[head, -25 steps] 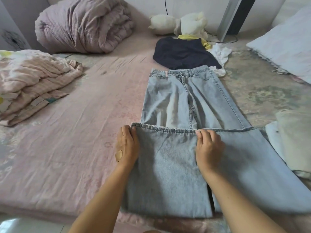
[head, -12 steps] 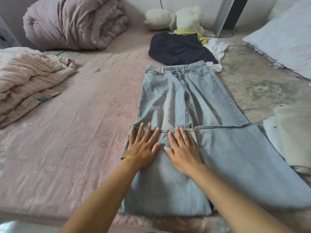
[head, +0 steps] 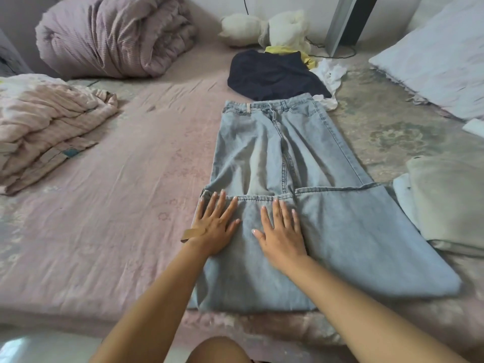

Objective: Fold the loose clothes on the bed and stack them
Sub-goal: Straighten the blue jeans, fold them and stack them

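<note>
Head view, looking down: we see the pale blue jeans laid lengthwise in the centre of the frame on the pink bed, waistband toward the top and the leg ends folded up so their hems run across the middle. We judge the step in hand as the first fold of the jeans, with the fold being pressed flat.

Left hand lies flat with fingers spread and straight, palm down on the folded leg near its left edge, fingertips at the hem. A tan plaster sits on its wrist side. Right hand is just beside it, also flat and splayed, pressing the same folded layer, fingertips near the hem. Neither hand curls round or pinches anything. The two are close together but not touching.

The right leg fans out toward the lower right, wider than the left, so the fold is not square. Next move, we think: smooth or tuck that flare, then fold again toward the waistband, which calls for a grip on the near fold edge.

More loose clothes wait at upper centre: a dark navy garment just above the waistband, with yellow and white pieces beside it. Folded pale items sit at the right edge, likely the stack.
</note>
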`<control>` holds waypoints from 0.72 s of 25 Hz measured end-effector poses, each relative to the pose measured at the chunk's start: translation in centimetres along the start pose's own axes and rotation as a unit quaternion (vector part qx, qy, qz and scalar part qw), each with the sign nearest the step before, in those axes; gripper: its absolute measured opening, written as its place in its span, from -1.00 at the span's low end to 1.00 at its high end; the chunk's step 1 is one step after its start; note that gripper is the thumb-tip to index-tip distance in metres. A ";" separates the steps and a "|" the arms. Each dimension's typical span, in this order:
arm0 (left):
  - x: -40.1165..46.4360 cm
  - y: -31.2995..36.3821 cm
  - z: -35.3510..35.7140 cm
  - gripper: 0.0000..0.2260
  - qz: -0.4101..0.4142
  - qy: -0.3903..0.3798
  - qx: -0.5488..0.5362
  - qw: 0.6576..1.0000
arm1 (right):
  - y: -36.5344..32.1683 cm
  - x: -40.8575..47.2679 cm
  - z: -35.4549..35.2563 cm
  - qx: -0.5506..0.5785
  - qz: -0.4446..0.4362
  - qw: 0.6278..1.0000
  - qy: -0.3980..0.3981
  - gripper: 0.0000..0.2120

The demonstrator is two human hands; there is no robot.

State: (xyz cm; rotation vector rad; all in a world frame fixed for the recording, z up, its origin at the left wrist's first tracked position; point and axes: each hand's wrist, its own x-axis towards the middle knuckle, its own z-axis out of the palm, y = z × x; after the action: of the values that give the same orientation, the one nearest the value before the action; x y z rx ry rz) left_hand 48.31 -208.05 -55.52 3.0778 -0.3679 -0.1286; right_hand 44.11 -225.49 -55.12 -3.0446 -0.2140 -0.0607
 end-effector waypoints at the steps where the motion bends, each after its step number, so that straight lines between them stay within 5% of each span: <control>1: -1.0 -0.6 -0.4 -0.45 -0.008 0.004 -0.016 1.000 | -1.4 -1.0 -0.5 0.029 -0.033 0.999 0.028 -0.39; 4: -4.5 -2.6 -0.7 -0.40 -0.073 -0.061 -0.043 0.995 | -6.1 -5.2 -0.2 0.093 -0.179 0.979 -0.031 -0.28; 6: -6.3 -2.8 -1.2 -0.37 -0.094 -0.083 -0.080 0.989 | -8.1 -7.5 0.1 0.022 -0.194 0.967 -0.161 -0.22; 9: -7.2 -2.6 -2.3 -0.34 -0.155 -0.023 -0.204 0.966 | -9.3 -8.1 1.0 -0.064 -0.173 0.964 -0.194 -0.15; 11: -7.7 -3.0 -3.3 -0.48 -0.240 -0.010 -0.333 0.912 | -10.2 -8.3 0.8 -0.058 -0.157 0.968 -0.189 -0.16; 13: -9.0 -3.2 -4.5 -0.66 -0.290 -0.074 -0.430 0.852 | -11.1 -8.7 0.4 0.000 -0.131 0.975 -0.179 -0.20; 16: -10.5 -2.2 -7.4 -0.95 -0.261 -0.149 -0.543 0.784 | -11.1 -9.0 -1.0 0.148 -0.099 0.972 -0.157 -0.24; 18: -10.1 -0.8 -8.8 -0.96 -0.222 -0.138 -0.608 0.750 | -10.5 -8.9 -2.6 0.330 -0.062 0.935 -0.117 -0.27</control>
State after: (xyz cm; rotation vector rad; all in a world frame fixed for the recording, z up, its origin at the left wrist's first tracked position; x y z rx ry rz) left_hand 39.53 -204.59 -46.01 1.7504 0.3585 -0.5677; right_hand 33.70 -216.61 -52.08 -2.3563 -0.3588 0.3050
